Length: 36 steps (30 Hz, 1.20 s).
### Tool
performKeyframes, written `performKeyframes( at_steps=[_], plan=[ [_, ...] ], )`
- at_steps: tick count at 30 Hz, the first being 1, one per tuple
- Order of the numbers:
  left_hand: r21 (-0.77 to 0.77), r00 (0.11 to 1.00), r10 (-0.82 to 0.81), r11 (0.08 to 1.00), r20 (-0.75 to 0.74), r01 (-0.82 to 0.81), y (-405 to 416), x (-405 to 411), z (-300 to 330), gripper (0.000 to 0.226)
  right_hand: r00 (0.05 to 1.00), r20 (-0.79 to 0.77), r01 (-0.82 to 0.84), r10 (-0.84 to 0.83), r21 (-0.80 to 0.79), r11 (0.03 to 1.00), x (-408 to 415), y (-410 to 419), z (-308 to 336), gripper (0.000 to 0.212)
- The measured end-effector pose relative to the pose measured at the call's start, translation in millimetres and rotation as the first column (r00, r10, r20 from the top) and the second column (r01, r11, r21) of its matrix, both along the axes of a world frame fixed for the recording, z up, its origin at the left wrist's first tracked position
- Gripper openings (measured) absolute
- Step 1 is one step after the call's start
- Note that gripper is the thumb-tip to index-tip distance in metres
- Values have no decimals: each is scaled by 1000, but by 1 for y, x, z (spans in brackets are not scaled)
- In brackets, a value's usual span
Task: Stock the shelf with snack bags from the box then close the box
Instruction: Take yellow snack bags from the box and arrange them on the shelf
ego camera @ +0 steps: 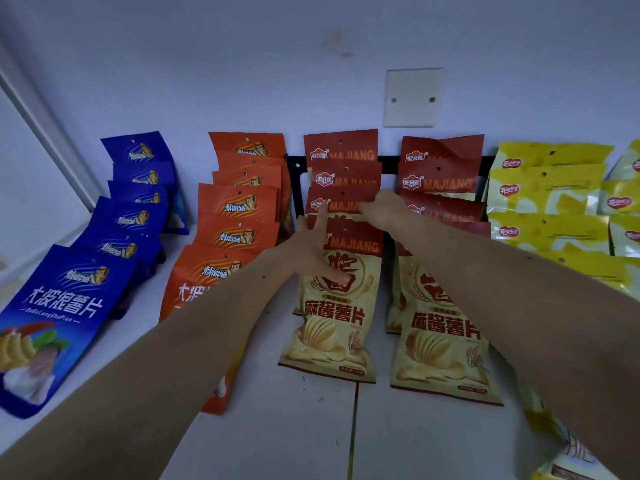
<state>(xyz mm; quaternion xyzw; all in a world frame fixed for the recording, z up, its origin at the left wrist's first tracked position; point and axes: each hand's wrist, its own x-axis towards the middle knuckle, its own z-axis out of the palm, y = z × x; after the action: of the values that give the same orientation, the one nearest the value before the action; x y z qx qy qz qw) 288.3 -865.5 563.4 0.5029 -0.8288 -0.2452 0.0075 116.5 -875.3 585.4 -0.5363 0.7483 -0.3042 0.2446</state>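
Both arms reach toward the black rack (389,167) on the wall. The left hand (311,247) lies spread — fingers straight — across the front MAJIANG bag (334,306) hanging below the rack's left part. The right hand (382,207) is at that row's red tops; its grip I cannot tell. Left of the rack hang orange bags (239,209) and blue bags (135,209) — right of it, yellow bags (550,202).

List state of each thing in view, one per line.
left hand: open, fingers spread on the front MAJIANG bag
right hand: fingers on a MAJIANG bag top further back, grip unclear
front MAJIANG bag: sealed, leaning back in its row
blue bags: sealed, rowed, leaning
orange bags: sealed, rowed
yellow bags: sealed, rowed
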Motion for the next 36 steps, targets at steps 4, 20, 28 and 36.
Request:
performKeyframes(
  at_steps=[4, 20, 28, 36],
  plan=[
    [-11, 1000, 3, 1000, 15, -3, -2, -1, 0, 145, 998, 47, -33, 34, -8, 999, 3, -3, -1, 31],
    [6, 997, 43, 999, 68, -44, -2, 9, -1, 144, 994, -30, -102, 103, 19, 995, 0, 7, 6, 35],
    [29, 999, 46, 998, 6, -47, 28, 15, 1, 133, 955, -224, -160, 193, 155, 975, 3, 28, 11, 36],
    [73, 993, 109, 991, 54, -113, 40, 12, -9, 135, 934, -285, -172, 216, 171, 970, 7, 42, 13, 12]
  ],
)
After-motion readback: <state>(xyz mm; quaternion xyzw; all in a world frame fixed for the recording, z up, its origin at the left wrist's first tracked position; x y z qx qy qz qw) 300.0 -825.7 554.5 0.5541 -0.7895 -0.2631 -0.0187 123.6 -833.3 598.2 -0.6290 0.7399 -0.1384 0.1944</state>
